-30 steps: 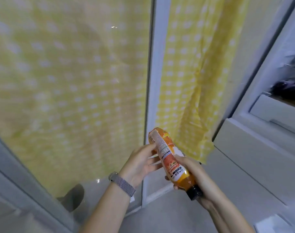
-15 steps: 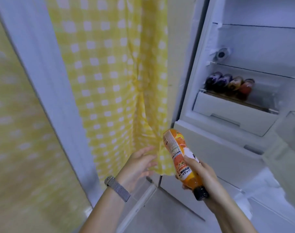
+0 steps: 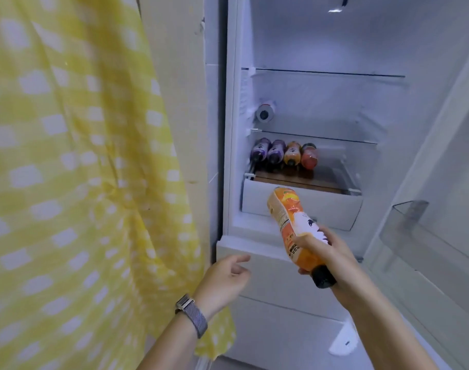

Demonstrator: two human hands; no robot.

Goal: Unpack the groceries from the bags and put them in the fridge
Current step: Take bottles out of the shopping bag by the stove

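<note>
- An orange juice bottle (image 3: 294,225) is held in mid-air in front of the open fridge (image 3: 321,102), base pointing toward the shelves, black cap toward the person.
- The right hand (image 3: 326,252) grasps the bottle around its lower body, fingers wrapped over the label.
- The left hand (image 3: 225,279) hangs empty and relaxed, a mesh watch band (image 3: 192,315) on its wrist.
- Four bottles (image 3: 284,154) lie side by side on a lower shelf.
- A yellow checked curtain (image 3: 67,182) hangs at left.
</note>
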